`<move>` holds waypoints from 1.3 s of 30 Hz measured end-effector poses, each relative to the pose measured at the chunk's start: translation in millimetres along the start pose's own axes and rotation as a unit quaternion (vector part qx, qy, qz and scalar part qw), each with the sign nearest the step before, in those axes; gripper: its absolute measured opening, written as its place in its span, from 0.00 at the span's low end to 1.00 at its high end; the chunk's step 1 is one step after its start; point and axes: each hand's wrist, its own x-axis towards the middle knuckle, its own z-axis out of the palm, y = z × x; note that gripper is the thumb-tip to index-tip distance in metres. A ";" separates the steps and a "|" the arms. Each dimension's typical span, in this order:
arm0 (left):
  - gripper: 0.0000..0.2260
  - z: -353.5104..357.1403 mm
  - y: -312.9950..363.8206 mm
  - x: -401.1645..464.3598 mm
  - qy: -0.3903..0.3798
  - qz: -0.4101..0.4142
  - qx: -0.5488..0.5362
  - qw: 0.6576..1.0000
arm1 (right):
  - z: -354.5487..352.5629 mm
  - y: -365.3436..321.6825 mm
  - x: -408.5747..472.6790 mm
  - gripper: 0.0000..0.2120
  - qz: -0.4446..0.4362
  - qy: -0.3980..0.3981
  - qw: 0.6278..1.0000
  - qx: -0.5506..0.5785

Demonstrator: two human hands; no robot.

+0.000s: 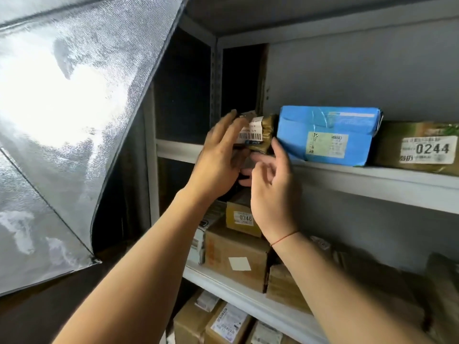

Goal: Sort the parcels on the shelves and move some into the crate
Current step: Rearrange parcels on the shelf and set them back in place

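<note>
A small brown parcel (260,131) with a white barcode label sits at the left end of the upper shelf (372,180). My left hand (218,155) lies flat against its left face, fingers straight and pointing up. My right hand (273,187) is just below and right of the parcel, fingers loosely spread, its fingertips near the parcel's lower corner. A blue parcel (325,135) stands right beside the brown one. A brown box marked 0244 (419,147) is further right. No crate is in view.
The lower shelf holds a small box marked 0346 (242,214) on a larger carton (236,256), with more brown parcels (288,286) to the right. Cartons (223,324) fill the shelf below. A silver reflective umbrella (62,120) hangs close on the left.
</note>
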 end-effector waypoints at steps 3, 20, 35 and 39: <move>0.31 -4.0 8.5 -8.0 0.006 0.010 -0.007 1.000 | -12.3 16.8 -12.6 0.23 -0.017 0.002 1.000 0.022; 0.25 102.4 -40.6 -124.2 -0.172 -0.396 -0.211 0.877 | -6.8 146.1 -38.1 0.32 0.350 -0.175 0.918 -0.070; 0.17 64.8 13.3 -200.0 0.027 -0.331 -0.452 0.828 | -48.8 142.5 -68.8 0.24 0.277 -0.141 0.937 0.159; 0.13 59.1 11.8 -195.3 0.032 -0.353 -0.454 0.817 | -52.5 143.0 -71.1 0.28 0.264 -0.188 0.932 0.164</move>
